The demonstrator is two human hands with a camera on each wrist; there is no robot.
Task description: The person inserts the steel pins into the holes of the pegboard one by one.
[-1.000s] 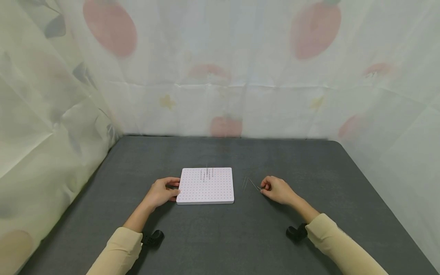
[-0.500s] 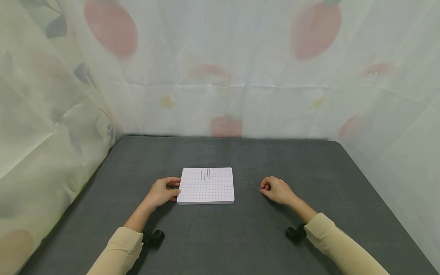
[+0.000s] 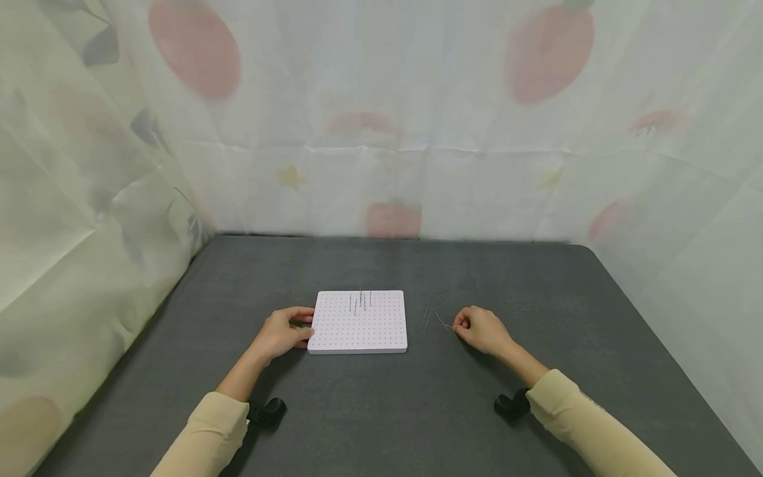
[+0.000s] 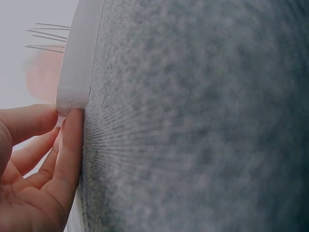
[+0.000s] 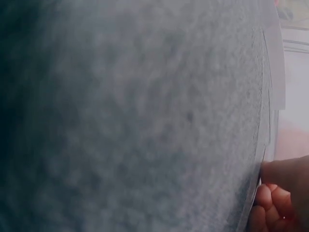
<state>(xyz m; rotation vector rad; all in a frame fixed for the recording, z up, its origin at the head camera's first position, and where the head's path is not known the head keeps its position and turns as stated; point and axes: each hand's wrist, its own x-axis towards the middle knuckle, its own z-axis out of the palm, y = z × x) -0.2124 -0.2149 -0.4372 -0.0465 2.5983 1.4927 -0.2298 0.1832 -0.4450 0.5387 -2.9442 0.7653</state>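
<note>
A white pegboard (image 3: 357,334) with a grid of small dots or holes lies on the dark tabletop. Several thin metal needles (image 3: 355,306) stand upright near its far edge; the left wrist view shows these needles (image 4: 48,36) too. My left hand (image 3: 283,331) grips the board's left edge between thumb and fingers, as the left wrist view (image 4: 43,164) confirms. To the right of the board a few loose needles (image 3: 426,318) lie on the cloth. My right hand (image 3: 481,329) is down at the table, thumb and fingertips pinching the end of a needle (image 3: 450,326).
Dark grey cloth covers the table (image 3: 381,411). Pale curtains (image 3: 381,185) with fruit prints hang behind and at both sides. A black wrist device (image 3: 267,412) sits under the left cuff, another (image 3: 511,405) under the right.
My right fingertips have shifted very slightly with the needle end they pinch. The left hand and the board hold the same place.
</note>
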